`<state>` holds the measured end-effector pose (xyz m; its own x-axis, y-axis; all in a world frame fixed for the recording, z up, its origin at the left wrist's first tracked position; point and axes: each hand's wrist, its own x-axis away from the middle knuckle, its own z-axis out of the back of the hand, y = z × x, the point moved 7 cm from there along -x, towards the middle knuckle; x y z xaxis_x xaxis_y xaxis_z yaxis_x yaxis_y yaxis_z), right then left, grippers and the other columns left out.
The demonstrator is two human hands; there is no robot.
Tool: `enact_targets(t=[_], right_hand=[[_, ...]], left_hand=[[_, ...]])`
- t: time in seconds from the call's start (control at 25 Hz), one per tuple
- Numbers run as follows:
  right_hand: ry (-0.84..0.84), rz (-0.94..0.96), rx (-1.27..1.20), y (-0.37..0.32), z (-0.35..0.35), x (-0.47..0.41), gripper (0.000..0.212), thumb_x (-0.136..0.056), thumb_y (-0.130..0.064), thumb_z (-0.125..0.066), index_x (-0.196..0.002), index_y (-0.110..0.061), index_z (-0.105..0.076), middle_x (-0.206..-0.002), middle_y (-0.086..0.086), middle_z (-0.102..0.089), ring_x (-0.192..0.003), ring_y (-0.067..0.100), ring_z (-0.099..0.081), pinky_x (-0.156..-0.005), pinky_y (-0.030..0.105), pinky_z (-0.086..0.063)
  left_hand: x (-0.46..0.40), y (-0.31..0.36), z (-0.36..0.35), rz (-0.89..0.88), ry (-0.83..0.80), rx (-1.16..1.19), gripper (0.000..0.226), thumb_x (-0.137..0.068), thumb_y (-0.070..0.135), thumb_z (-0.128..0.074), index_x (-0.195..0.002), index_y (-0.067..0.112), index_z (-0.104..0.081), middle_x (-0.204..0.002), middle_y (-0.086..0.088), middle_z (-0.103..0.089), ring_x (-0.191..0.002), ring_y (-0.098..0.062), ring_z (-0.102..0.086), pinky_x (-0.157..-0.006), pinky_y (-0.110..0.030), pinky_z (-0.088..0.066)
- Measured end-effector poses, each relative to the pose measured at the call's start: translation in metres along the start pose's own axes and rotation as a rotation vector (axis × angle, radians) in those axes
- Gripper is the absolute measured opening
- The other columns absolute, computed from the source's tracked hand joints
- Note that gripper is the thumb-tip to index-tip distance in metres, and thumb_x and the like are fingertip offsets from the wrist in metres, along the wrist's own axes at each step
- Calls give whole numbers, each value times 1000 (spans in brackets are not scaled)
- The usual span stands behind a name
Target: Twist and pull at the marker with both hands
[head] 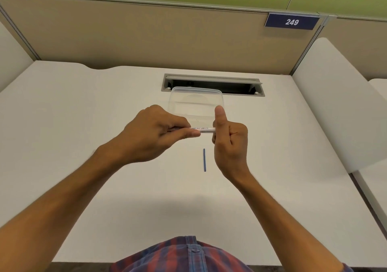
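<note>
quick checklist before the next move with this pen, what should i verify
1. Left hand grips one end of the white pen: ok.
2. Right hand holds the other end, thumb raised: ok, though the fingers hide the pen's tip.
3. Pen held level above the desk, clear of it: ok.
4. Blue refill lies loose on the desk just below the hands, within reach: ok.
5. Clear container sits behind the hands, partly over the cable slot; whether it is steady: cannot tell.
6. Whether the pen's barrel is already unscrewed: cannot tell.
</note>
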<state>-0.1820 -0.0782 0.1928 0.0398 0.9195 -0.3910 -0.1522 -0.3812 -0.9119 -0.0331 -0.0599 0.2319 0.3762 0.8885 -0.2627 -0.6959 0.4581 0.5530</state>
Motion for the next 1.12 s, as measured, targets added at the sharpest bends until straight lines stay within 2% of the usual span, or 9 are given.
enact_targets(t=[0.08,0.2,0.36,0.48,0.6,0.76,0.88,1.04,1.12], right_hand=[[12,257,92,-21,4,3,65,-103,-35,-39,-47,-3,-37,-44,2,-31,-44,19,-28,-43,24,-21],[-6,447,146,-31,3,5,59,-105,-31,-34,-50,-11,-39,-51,-6,-29,-50,12,-23,-48,10,-17],[-33,-23,29,4,-1,-1,62,-101,-40,-44,-47,-10,-36,-43,-6,-32,-44,11,-30,-44,28,-26],[-58,-359,-24,27,-6,2,58,-100,-41,-44,-52,-9,-41,-38,-8,-38,-39,6,-37,-45,26,-34],[-71,-423,-22,30,-7,2,56,-101,-42,-43,-54,-12,-39,-36,-11,-38,-36,5,-37,-44,19,-33],[-49,-268,-42,19,-4,1,61,-102,-33,-44,-50,-4,-37,-38,-9,-36,-39,8,-33,-42,20,-30],[-12,-49,-17,2,1,-1,65,-102,-34,-45,-49,0,-31,-43,2,-31,-43,15,-26,-44,32,-24],[4,430,146,-33,6,4,56,-105,-33,-34,-52,-12,-39,-52,-6,-31,-51,11,-24,-48,12,-19],[11,427,147,-29,6,4,59,-105,-33,-34,-52,-9,-41,-53,-6,-32,-50,13,-25,-48,13,-19]], left_hand=[[-2,-2,-1,112,-165,264,38,-90,47,-58,-63,21,-66,-44,8,-43,-44,-10,-37,-48,-15,-29],[-1,0,-3,134,-274,319,38,-89,44,-58,-65,16,-67,-47,7,-44,-45,-8,-37,-49,-13,-30],[0,-3,4,0,-7,-33,35,-88,55,-54,-82,25,-70,-51,14,-50,-47,-10,-44,-49,-19,-31],[3,7,2,-198,133,-429,32,-91,47,-53,-88,20,-70,-65,9,-64,-48,-18,-52,-45,-24,-34],[6,16,-2,-305,165,-580,24,-91,34,-61,-85,13,-70,-65,1,-65,-45,-21,-52,-47,-22,-22],[5,11,-2,-249,137,-452,37,-95,43,-49,-86,15,-71,-64,3,-65,-47,-23,-52,-40,-28,-34],[1,2,0,-56,33,-29,41,-92,51,-50,-81,18,-73,-50,8,-53,-45,-12,-43,-45,-30,-38],[-1,1,-3,96,-198,331,36,-90,43,-57,-71,15,-70,-50,1,-54,-46,-9,-43,-50,-15,-34],[0,2,-3,91,-182,317,33,-89,43,-59,-74,16,-72,-51,0,-56,-47,-9,-45,-50,-16,-35]])
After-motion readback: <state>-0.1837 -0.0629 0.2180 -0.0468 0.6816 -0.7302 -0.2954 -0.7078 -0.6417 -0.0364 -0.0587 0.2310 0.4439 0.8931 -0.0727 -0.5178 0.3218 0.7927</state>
